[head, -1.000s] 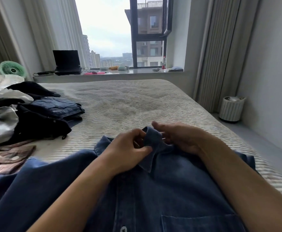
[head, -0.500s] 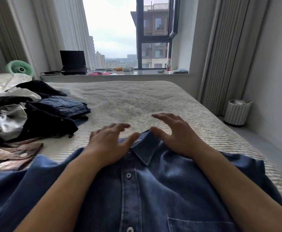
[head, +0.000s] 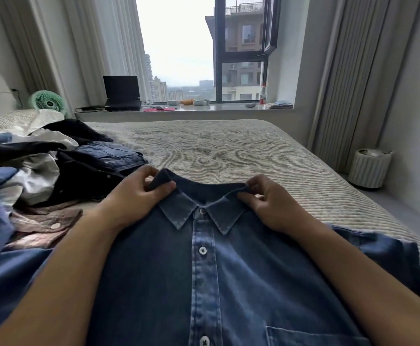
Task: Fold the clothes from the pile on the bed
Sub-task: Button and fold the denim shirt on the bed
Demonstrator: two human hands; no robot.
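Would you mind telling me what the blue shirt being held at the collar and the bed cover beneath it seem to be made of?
The blue shirt looks like denim or chambray cotton: matte, faded along the stitched seams and collar edges, with pale buttons that may be plastic. The bed cover appears to be a quilted or ribbed woven textile in off-white, judging by its fine wavy ridges; the fibre cannot be told.

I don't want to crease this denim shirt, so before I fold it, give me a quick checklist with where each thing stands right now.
1. Left hand grip on the collar: ok, pinching its left end.
2. Right hand grip: ok, pinching the right end.
3. Denim shirt front up, buttoned: ok.
4. Shirt body flat: ok where visible; hem cannot tell.
5. Sleeves spread: cannot tell, arms cover them.
6. Bed ahead free of the clothes pile: ok.
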